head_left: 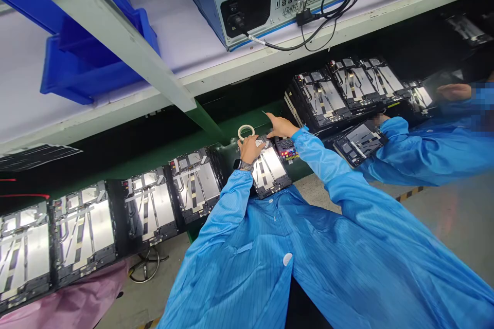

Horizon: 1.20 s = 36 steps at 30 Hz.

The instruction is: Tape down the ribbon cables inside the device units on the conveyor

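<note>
An opened tablet (270,167), its inner parts and silvery plate showing, lies in front of me at the table edge, against my blue smock. My left hand (250,150), with a watch on the wrist, rests on its upper left part, fingers spread. Just beyond those fingers lies a roll of white tape (246,126). My right hand (283,127) hovers by the tablet's top right corner, index finger and thumb apart. A thin pale sliver, too small to name, shows at its index fingertip. Beside the tablet, partly under my right forearm, is a small device with red lights (288,154).
Several opened tablets (195,185) line the table to my left. Stacks of similar tablets (322,95) stand at right. There a co-worker in blue sleeves (417,154) handles another tablet (359,143). Overhead, a shelf carries a computer case (254,5) and blue bins (96,61); a post (154,67) slants down.
</note>
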### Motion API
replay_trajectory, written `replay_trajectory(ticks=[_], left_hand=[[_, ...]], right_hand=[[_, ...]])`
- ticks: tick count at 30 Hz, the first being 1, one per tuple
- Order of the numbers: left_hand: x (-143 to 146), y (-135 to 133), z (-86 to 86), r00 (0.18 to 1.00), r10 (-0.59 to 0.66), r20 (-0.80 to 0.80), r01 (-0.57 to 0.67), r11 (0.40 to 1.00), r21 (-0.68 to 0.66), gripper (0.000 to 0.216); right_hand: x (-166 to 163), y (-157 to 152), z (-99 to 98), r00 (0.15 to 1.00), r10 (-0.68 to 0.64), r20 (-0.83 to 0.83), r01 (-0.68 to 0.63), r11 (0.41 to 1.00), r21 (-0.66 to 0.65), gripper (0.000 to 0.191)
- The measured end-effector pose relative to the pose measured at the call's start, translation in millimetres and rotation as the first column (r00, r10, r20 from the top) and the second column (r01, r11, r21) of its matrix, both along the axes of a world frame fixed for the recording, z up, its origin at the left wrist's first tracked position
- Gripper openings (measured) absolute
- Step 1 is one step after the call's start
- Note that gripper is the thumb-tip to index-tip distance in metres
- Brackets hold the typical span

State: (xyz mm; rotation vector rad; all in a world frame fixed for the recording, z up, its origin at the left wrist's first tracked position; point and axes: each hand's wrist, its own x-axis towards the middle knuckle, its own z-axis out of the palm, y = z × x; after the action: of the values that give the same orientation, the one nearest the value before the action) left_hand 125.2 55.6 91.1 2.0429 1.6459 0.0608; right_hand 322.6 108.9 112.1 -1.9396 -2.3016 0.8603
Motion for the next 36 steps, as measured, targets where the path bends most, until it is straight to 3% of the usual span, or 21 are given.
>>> replay_trajectory(ticks=[4,12,22,25,30,36], left_hand=[[-2,2,-0.5,0.999,-0.029,-0.013,0.029,1.000,-0.012,0.051],[-5,4,-0.1,0.997,-0.072,-0.008,0.072,0.997,-0.012,0.054],[-3,3,-3.4,0.999,-0.051,0.000,0.051,0.999,-0.004,0.053],[-2,3,-2.2,0.999,-0.047,0.003,0.047,0.999,-0.002,0.053],[-1,1,-0.6,0.999,-0.035,0.023,0.035,0.999,0.008,0.052],[-2,1,-4.5,0.999,-0.026,0.034,0.026,1.000,0.008,0.051]], right_hand=[[16,-15,-14.8,0.967,-0.134,-0.215,0.143,0.989,0.027,0.096],[-2,-54,-35.7,0.860,-0.215,-0.463,0.262,0.964,0.039,0.074],[-15,-70,-48.2,0.859,-0.265,-0.439,0.318,0.947,0.050,0.068],[-17,-73,-44.4,0.881,-0.207,-0.425,0.273,0.957,0.099,0.067],[-17,-75,-34.0,0.931,0.023,-0.365,0.072,0.967,0.245,0.070],[-13,-66,-25.1,0.956,0.199,-0.216,-0.139,0.954,0.264,0.073]])
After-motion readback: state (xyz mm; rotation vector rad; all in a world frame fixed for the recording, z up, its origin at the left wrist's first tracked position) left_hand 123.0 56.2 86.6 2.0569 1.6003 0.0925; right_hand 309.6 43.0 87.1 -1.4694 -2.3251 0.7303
